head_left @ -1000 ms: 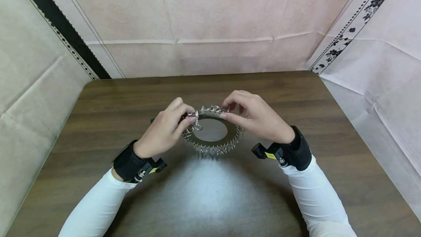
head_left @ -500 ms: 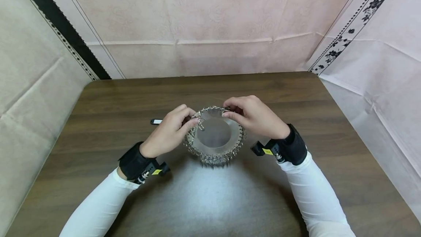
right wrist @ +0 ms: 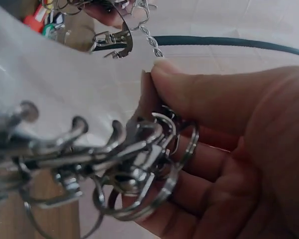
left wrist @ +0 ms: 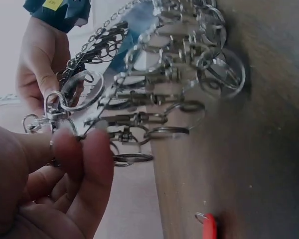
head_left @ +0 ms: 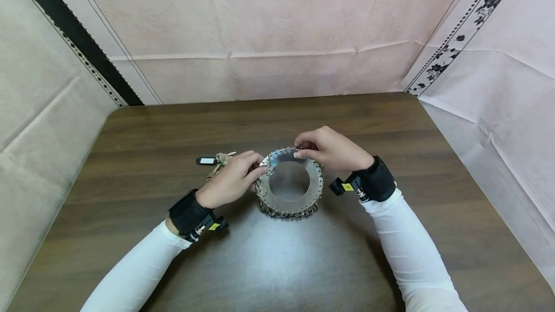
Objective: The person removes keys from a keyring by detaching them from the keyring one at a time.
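A large flat metal ring (head_left: 289, 206), grey and wide-banded, stands tilted between both hands in the head view. Many small split rings on swivel clasps (left wrist: 154, 97) hang along its outer edge. At its left side my left hand (head_left: 234, 177) pinches the edge between thumb and fingers, beside a clasp and a split ring (left wrist: 84, 89). My right hand (head_left: 335, 148) pinches the upper right edge, thumb on the face. In the right wrist view the band (right wrist: 148, 94) ends under that thumb, and a thin chain (right wrist: 152, 42) runs near it.
Keys (head_left: 223, 158) with a black tag (head_left: 205, 161) lie on the wooden table (head_left: 151, 134) just behind the left hand. A red tag (left wrist: 209, 226) shows low in the left wrist view. Pale patterned cloth (head_left: 277, 28) hangs beyond the table's far edge.
Both hands have brought the metal ring a little nearer and to the right, and its face has tilted. The left hand moved right and nearer, uncovering the tagged keys behind it.
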Available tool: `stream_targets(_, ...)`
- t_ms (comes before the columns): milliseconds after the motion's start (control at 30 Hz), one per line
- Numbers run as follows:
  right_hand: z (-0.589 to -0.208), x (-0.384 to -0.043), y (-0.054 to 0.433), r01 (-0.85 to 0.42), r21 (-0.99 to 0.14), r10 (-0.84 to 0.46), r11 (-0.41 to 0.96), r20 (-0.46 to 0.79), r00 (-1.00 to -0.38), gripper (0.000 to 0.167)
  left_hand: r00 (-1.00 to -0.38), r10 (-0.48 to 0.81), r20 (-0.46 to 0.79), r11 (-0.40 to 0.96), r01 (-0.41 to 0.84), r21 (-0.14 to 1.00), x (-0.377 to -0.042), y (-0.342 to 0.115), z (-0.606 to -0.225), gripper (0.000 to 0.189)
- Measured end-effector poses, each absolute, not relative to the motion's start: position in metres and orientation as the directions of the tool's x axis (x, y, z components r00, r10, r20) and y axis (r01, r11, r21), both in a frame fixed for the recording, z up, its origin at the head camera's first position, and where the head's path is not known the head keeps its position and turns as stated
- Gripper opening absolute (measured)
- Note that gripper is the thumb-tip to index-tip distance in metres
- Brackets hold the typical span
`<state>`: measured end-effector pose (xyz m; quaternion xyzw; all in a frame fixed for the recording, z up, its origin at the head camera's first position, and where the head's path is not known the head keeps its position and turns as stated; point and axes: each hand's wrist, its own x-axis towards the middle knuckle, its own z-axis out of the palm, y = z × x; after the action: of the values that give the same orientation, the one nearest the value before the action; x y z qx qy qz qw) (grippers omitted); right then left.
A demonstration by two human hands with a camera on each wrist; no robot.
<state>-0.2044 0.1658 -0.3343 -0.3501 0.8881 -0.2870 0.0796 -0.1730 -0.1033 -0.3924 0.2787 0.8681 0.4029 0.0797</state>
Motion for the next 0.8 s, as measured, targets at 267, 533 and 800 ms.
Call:
stream_targets(267,-0.351,-0.219,0.167,-0.514,-0.61,-0.663,0.603,-0.025,-0.748,0.016,-0.811,0.579,0.08,0.556,0.465,0.689,-0.176,-0.102,-0.403,0.012)
stream_targets(533,-0.367,-0.231,0.174,-0.417,-0.618,-0.614,0.666,-0.136,-0.778,0.018,-0.824,0.561,0.078,0.555,0.445,0.703,-0.179,-0.105,-0.404,0.021)
stream_targets(800,-0.382,-0.239,0.179,-0.378,-0.598,-0.579,0.707,-0.182,-0.794,0.02,-0.831,0.55,0.079,0.585,0.451,0.674,-0.177,-0.106,-0.4,0.025)
